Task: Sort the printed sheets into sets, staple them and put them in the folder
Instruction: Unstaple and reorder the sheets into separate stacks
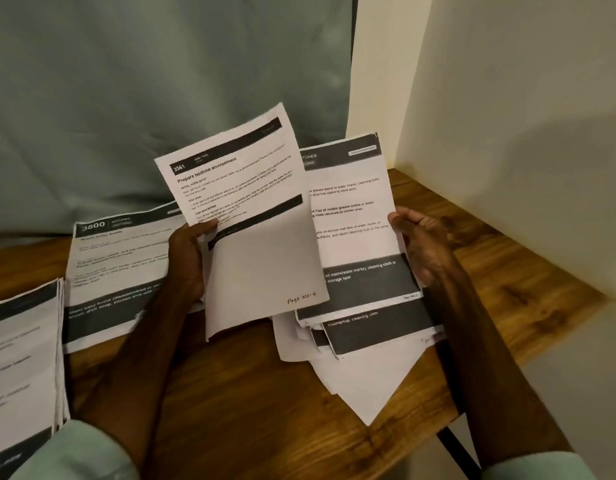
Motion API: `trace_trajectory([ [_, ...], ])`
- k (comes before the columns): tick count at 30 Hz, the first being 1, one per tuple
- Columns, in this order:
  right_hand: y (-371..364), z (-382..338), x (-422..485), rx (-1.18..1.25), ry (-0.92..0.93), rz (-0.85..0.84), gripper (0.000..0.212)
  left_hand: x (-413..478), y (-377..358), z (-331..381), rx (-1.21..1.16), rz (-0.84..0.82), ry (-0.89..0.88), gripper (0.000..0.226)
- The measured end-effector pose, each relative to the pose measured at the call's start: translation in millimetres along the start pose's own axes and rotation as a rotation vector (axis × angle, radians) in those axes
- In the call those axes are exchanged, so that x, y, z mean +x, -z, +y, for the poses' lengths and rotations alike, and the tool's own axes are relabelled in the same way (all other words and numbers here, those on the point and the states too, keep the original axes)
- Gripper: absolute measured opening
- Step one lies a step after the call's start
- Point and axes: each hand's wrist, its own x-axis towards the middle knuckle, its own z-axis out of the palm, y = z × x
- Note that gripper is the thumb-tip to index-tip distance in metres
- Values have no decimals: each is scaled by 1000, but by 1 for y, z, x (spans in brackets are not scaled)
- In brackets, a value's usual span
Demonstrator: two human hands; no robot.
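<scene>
White paper sheet headed 3561 (230, 174): black header band, black text, second black band lower. Plain white sheet behind it (265, 271): blank, dark handwritten page note at bottom. White kitchen sheet (355, 216) at right: dark grey header and footer blocks with white lettering. White sheet numbered 3800 (116, 265): same charcoal bands. Brown wooden table (247, 393), darker grain streaks. Grey-green fabric backdrop (126, 81), plain. Cream wall (507, 116). Pale mint sleeves (85, 455).

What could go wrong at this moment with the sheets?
The left hand pinches loose sheets by one edge; they fan apart, so one may slip out.
The right hand holds up the top sheet of an askew pile, whose lowest sheet overhangs the table edge; it may slide off.
</scene>
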Motion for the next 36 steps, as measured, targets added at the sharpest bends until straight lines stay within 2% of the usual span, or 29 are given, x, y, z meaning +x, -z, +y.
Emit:
trace_trajectory([
  [8, 6, 4, 7, 67, 23, 40, 30, 4, 2, -3, 146, 8, -20, 42],
  [22, 13, 8, 9, 75, 139, 294, 24, 10, 4, -7, 393, 6, -122, 43],
  [36, 8, 7, 8, 107, 165, 331, 28, 9, 3, -9, 436, -19, -141, 38],
])
